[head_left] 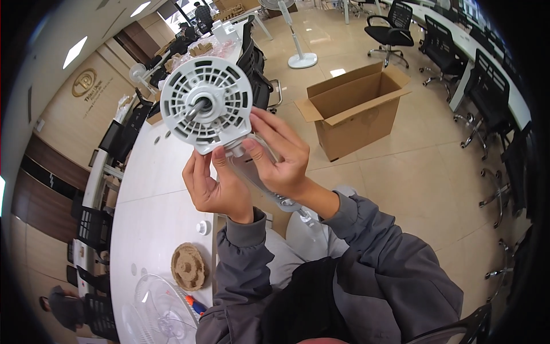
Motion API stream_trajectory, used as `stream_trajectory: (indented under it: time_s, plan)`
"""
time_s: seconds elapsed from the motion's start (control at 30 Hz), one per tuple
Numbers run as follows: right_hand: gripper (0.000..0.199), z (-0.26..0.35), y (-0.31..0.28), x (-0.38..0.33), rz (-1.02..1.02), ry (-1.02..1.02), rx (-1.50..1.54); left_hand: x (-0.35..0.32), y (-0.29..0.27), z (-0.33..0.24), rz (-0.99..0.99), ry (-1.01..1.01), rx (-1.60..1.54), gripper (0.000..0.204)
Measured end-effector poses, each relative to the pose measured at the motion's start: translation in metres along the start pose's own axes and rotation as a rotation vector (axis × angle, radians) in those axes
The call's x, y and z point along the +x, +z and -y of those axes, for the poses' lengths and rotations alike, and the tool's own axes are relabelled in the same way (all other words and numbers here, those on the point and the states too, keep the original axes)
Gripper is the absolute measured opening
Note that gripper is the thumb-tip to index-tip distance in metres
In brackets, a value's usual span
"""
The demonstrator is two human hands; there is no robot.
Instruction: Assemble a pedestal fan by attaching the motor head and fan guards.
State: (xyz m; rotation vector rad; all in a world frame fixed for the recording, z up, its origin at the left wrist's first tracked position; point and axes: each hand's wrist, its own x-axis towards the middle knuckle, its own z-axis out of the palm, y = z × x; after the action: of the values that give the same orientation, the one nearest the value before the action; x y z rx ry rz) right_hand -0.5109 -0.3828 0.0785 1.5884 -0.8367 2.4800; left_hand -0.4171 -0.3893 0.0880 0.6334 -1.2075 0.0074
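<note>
And the white fan motor (213, 112) hides its back from us! Lower left, the clear fan blade (167, 321) runs off the bottom edge; right of centre, the carton (362, 135) conceals its floor; up top, the standing fan (290, 27) is cropped, a distant person (201, 14) too small for detail.

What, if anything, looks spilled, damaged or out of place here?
Nothing stands out. The white fan motor in the left hand and right hand shows no visible break; the open cardboard box stands upright on the floor; the brown molded piece rests on the table.
</note>
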Motion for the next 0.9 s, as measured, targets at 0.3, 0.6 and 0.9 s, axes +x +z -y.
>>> stream_trajectory:
  time_s: [0.3,0.6,0.9]
  plan:
    - [0.031,0.006,0.025,-0.01,-0.246,0.247,0.333,0.007,-0.005,-0.006,0.02,-0.186,0.01,0.018]
    - [0.088,-0.017,0.003,0.0,-0.075,0.439,0.454,0.023,-0.017,-0.001,0.133,-0.265,-0.164,0.02]
    - [0.109,-0.068,0.01,0.073,0.486,0.593,0.864,0.083,-0.015,0.023,0.435,-0.651,-0.399,0.085]
